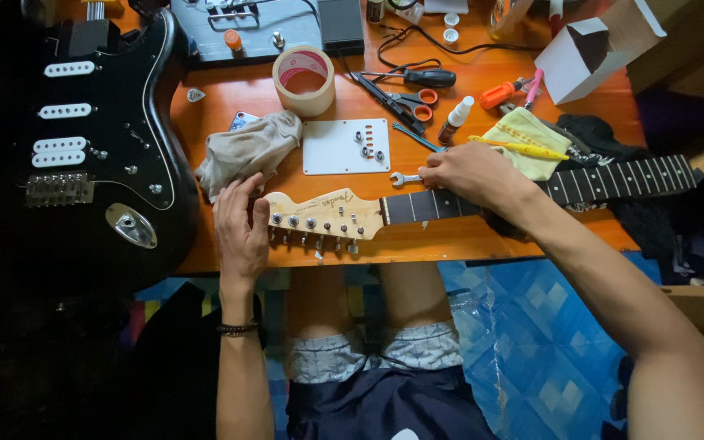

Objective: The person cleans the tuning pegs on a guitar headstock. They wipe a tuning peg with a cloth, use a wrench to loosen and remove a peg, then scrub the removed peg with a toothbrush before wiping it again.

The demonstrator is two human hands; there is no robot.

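Orange wooden table (482, 81) fills the upper half of the head view, cluttered. Detached guitar neck (450, 202) lies across the near edge, pale headstock to the left, dark fretboard running right over a yellow cloth (531, 147).

Left hand (242, 232) is cupped around the end of the headstock, fingers curled over its tip, thumb side by the tuning pegs (311, 224). Right hand (470, 175) lies palm-down, closed over the fretboard just past the nut; can't tell how tight the grip is. Small wrench (405, 178) sits just beside its fingertips.

Black guitar body (124, 122) with white pickups lies at far left. Grey rag (246, 151) is near the left hand, white cover plate (345, 147) beside it. Behind: tape roll (305, 80), scissors (405, 102), black-handled screwdriver (421, 77), small bottle (455, 120), white open box (588, 57), pedal board (262, 28).

Below the table edge: person's knees, blue patterned floor (531, 342). Room is dim around the edges.
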